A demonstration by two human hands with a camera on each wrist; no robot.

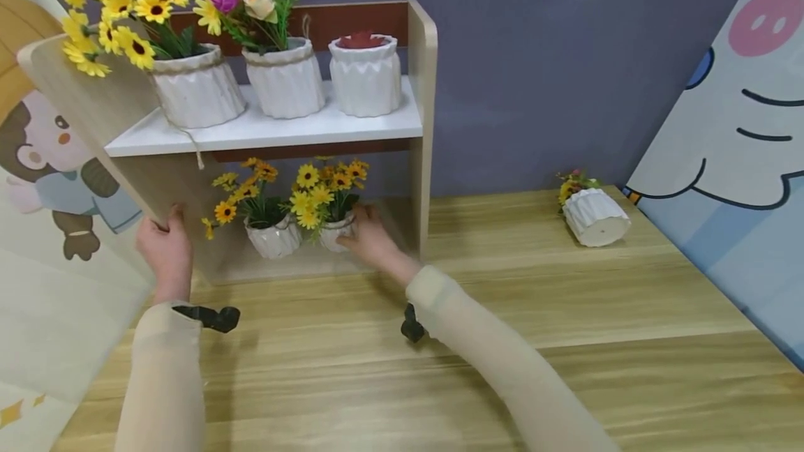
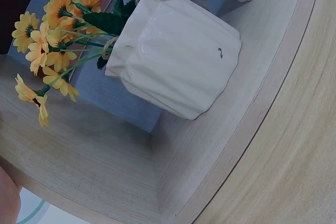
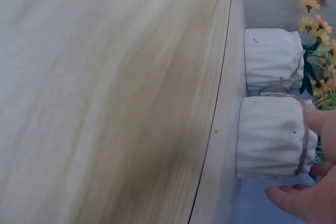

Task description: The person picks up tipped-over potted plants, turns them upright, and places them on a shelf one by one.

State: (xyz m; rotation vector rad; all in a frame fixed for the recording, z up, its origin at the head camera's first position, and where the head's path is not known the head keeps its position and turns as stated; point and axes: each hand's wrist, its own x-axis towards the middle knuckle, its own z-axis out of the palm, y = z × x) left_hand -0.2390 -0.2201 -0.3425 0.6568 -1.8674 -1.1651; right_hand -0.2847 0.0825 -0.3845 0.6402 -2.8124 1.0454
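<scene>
A small two-tier shelf (image 1: 429,159) stands against the wall at the left of the table. My left hand (image 1: 166,250) holds the front edge of its left side panel (image 2: 105,182), with fingertips over the edge in the right wrist view. On the bottom tier, my right hand (image 1: 372,237) grips a white flower pot (image 3: 273,137) of yellow and orange flowers near its twine-tied rim. Close beside that pot stands a second white flower pot (image 2: 178,51) with orange-yellow flowers (image 1: 251,194), nearer the left panel. Both pots are upright.
The white upper tier (image 1: 270,132) bears a pot of yellow daisies (image 1: 197,89), a pot of mixed flowers (image 1: 285,82) and a white pot with something red inside (image 1: 366,79). Another flower pot (image 1: 597,217) lies on its side at the table's (image 1: 502,298) back right.
</scene>
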